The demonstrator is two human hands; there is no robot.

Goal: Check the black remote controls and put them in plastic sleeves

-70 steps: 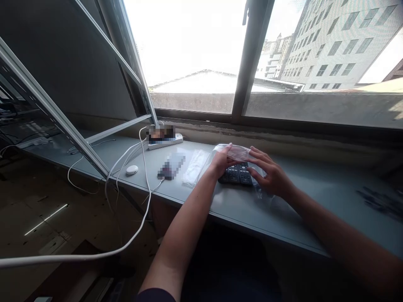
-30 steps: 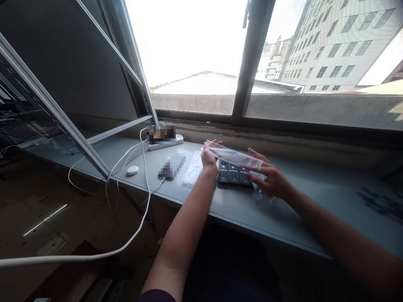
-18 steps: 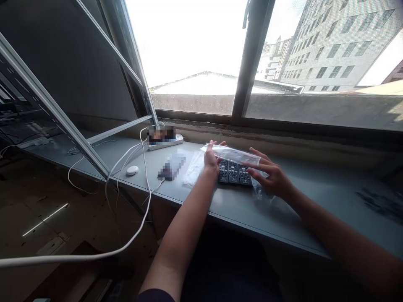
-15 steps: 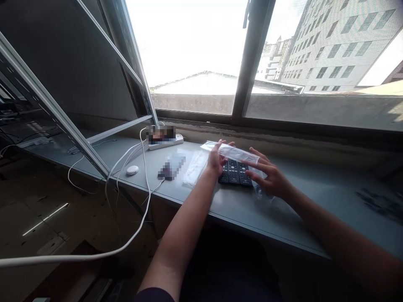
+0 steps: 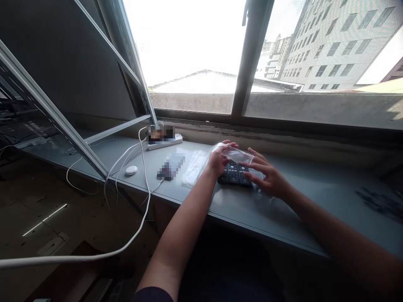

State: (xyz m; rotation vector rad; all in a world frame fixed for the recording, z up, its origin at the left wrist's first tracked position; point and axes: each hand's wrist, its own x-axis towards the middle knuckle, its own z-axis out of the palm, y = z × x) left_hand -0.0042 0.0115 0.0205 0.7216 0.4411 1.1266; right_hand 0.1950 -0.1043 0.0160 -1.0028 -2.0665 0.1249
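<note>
The bag point(image 5: 236, 154) hangs just above the remotes point(image 5: 234, 173) on the counter point(image 5: 302, 201). My left hand point(image 5: 217, 161) pinches its left end in closed fingers, and my right hand point(image 5: 269, 178) lies spread flat against its right end, gripping nothing. I judge the film wants an even pull from both ends so it clears the buttons; I count one bag in hand, two remotes for sure, perhaps a third, and one flat pack point(image 5: 194, 167) just left.

No text can be read, button markings on the remote controls point(image 5: 234, 173) too small to make out, power strip point(image 5: 171, 139) at the desk's point(image 5: 315, 197) far edge blurred over, phone point(image 5: 170, 166) too.
</note>
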